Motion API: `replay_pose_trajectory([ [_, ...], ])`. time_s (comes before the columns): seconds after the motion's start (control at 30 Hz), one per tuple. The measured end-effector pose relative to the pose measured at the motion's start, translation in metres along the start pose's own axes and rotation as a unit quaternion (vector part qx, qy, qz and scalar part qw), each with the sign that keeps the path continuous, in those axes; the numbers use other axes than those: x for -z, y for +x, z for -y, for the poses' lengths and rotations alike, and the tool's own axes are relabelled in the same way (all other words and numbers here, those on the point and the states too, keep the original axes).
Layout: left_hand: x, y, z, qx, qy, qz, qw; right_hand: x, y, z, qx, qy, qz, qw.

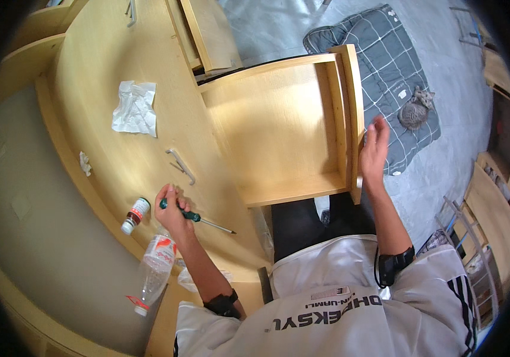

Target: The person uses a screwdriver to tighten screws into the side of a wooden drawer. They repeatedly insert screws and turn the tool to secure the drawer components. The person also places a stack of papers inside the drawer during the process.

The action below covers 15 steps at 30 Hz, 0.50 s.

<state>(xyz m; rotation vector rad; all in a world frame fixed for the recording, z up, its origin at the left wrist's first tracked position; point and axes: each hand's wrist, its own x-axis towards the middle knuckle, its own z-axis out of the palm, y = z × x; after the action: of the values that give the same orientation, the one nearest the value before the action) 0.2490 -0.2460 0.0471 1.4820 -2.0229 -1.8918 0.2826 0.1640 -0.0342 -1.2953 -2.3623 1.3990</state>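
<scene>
My left hand (171, 208), over the wooden desk, is closed around a screwdriver (192, 216) with a dark green handle. The screwdriver's bare shaft slants away to the right. Just beyond that hand lies a metal drawer handle (182, 166), with what look like thin screws beside it. My right hand (375, 152) rests against the outer face of the pulled-out drawer's front panel (354, 119), fingers stretched out. Some of its palm side is hidden. The wooden drawer (273, 119) extends over my lap, and its inside is bare.
Near my left hand are a small brown bottle (136, 215) and a clear plastic bottle (157, 271). Crumpled white paper (134, 108) and another metal handle (130, 13) lie farther off. A grey kitten (415, 110) curls on a checked mat (386, 65) on the floor.
</scene>
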Motion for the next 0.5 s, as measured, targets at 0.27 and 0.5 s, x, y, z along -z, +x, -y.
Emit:
replay_pose_trajectory([
  [0.27,-0.018,-0.133,0.048,0.090,-0.001,-0.001,0.996,-0.010,-0.022,-0.013,-0.136,0.146,0.228,0.953],
  [0.5,-0.023,-0.194,0.114,0.109,0.043,-0.017,0.993,-0.041,-0.068,-0.014,-0.078,0.200,0.317,0.924],
])
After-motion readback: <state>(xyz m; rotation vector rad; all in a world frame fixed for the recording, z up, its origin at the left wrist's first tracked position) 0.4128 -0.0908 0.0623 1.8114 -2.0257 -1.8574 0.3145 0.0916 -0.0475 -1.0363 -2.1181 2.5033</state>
